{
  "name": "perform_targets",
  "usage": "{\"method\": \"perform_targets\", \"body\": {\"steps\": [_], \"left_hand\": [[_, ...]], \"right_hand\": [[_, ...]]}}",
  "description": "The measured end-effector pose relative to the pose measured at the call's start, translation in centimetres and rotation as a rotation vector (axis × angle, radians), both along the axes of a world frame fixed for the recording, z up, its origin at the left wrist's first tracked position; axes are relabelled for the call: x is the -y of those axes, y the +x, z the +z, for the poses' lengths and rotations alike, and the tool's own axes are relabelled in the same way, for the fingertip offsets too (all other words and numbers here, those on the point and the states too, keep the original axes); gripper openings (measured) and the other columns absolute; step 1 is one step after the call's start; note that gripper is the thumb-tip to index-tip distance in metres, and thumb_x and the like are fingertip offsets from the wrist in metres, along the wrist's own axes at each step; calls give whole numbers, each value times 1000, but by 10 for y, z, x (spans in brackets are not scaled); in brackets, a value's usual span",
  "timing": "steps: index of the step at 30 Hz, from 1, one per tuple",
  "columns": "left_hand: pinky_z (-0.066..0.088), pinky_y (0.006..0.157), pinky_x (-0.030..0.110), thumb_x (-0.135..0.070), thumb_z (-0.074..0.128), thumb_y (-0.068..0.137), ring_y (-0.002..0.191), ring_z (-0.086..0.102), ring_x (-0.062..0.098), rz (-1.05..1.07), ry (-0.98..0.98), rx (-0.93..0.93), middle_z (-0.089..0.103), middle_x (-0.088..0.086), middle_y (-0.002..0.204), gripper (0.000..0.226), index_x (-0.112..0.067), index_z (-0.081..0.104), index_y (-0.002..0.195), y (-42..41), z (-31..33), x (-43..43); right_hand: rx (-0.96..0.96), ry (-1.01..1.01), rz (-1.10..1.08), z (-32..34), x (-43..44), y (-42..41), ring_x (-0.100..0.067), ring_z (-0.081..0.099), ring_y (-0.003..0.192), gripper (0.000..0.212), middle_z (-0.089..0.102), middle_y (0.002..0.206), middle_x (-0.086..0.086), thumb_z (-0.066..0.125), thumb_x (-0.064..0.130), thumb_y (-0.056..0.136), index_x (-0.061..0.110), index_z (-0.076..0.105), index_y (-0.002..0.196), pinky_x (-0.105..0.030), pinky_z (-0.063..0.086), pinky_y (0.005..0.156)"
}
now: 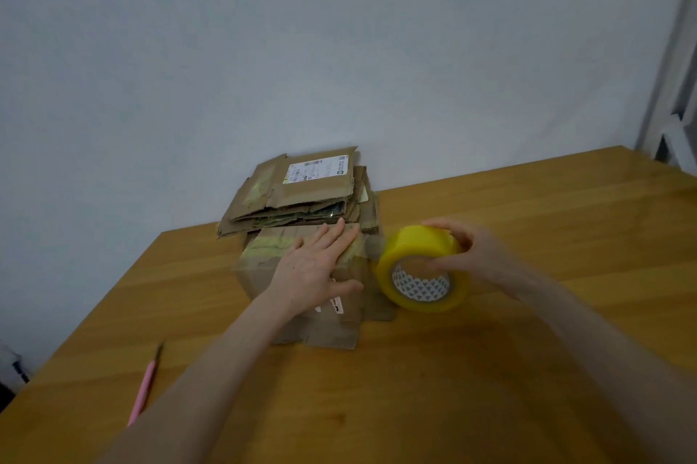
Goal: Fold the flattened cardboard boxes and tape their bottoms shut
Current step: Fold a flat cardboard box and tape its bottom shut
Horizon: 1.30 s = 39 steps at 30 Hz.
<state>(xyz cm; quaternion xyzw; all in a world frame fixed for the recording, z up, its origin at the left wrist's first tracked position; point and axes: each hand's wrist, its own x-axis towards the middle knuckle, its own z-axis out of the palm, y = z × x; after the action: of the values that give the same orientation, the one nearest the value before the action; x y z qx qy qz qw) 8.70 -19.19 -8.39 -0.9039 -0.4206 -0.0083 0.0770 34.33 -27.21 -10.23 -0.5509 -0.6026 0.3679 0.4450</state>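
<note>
A folded brown cardboard box stands upside down in the middle of the wooden table, its flaps spread on the tabletop. My left hand lies flat on the box's upturned bottom, fingers straight, over old yellowish tape. My right hand grips a big roll of yellow tape just right of the box, fingers curled over its top edge and thumb at the core. Behind the box sits a stack of flattened cardboard boxes, the top one bearing a white shipping label.
A pink-handled cutter lies near the table's left edge. The stack sits against the pale wall. A grey frame stands at the far right past the table's corner.
</note>
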Motion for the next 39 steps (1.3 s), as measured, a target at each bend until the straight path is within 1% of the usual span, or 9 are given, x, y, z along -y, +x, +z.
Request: {"method": "perform_targets", "body": {"steps": [5,11,15,19,24,27,33,36,39], "left_hand": [[10,118,45,-65,44,86,147,1,20,-24,5,-21,-6,-4,159,80,-47,-7,145,-4,1,3],[10,118,45,-64,46,86,147,4,20,-29,0,-7,-3,-7,159,77,-48,0,146,-12,3,10],[9,119,43,-68,41,85,147,4,20,-15,9,-19,-4,-8,159,76,-52,-8,141,-25,4,13],[10,118,45,-78,19,73,147,6,21,-15,50,-2,-1,-6,159,77,-51,-9,140,-31,0,15],[9,119,44,-62,45,88,147,5,19,24,27,4,0,-7,160,73,-48,3,146,-32,4,17],[11,118,45,-60,48,87,146,10,18,28,69,53,8,-5,159,73,-45,9,147,-31,3,21],[10,118,45,-61,45,88,145,15,18,80,168,177,17,0,158,73,-34,17,149,-40,-3,43],[22,117,40,-49,48,93,141,26,17,111,237,349,27,1,154,62,-24,29,147,-52,-9,57],[44,101,30,-33,52,93,129,43,15,213,301,539,39,1,146,51,-18,40,140,-75,-19,71]], "right_hand": [[111,-4,13,10,-1,3,1,53,90,58,54,107,17,79,16,73,37,53,120,-11,47,60],[263,-27,54,17,2,6,-16,52,108,59,50,122,10,78,24,73,48,49,117,-30,52,82],[262,-59,56,17,8,-1,-13,52,102,60,49,118,11,80,23,71,46,50,118,-21,51,72],[163,-42,-44,13,12,-15,-5,57,88,51,59,102,9,82,25,68,31,56,111,-17,49,63],[151,-33,-107,13,15,-34,-9,57,86,48,58,98,6,81,26,69,25,57,111,-18,47,61],[159,-35,-118,13,13,-48,-16,55,95,49,55,105,1,81,25,70,26,55,111,-22,48,65],[211,-12,-165,9,7,-67,-18,55,98,59,56,112,-1,82,28,67,23,57,120,-26,50,67],[250,-2,-176,10,6,-72,-19,53,95,60,56,113,-5,82,29,68,23,56,122,-23,46,61],[240,-4,-176,10,3,-78,-19,51,96,62,56,118,-8,82,29,68,23,56,124,-23,43,58]]}}
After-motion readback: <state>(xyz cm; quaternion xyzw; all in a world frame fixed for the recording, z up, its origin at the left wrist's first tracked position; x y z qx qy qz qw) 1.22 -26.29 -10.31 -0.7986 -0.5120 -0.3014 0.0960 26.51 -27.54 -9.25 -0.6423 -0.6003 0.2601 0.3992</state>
